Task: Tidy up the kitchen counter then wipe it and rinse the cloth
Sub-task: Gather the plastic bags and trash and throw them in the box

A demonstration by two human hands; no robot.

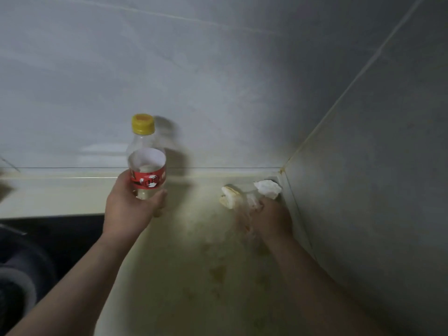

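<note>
Tidying: your left hand (132,204) grips the bottle (148,163), right hand (272,215) meets scraps (230,196) (fingers unreadable, blurred); counter (179,267) unwiped.

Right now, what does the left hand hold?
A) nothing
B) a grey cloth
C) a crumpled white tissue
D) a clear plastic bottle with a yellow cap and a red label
D: the left hand grips the clear plastic bottle, yellow-capped and red-labelled, by its lower part.
</note>
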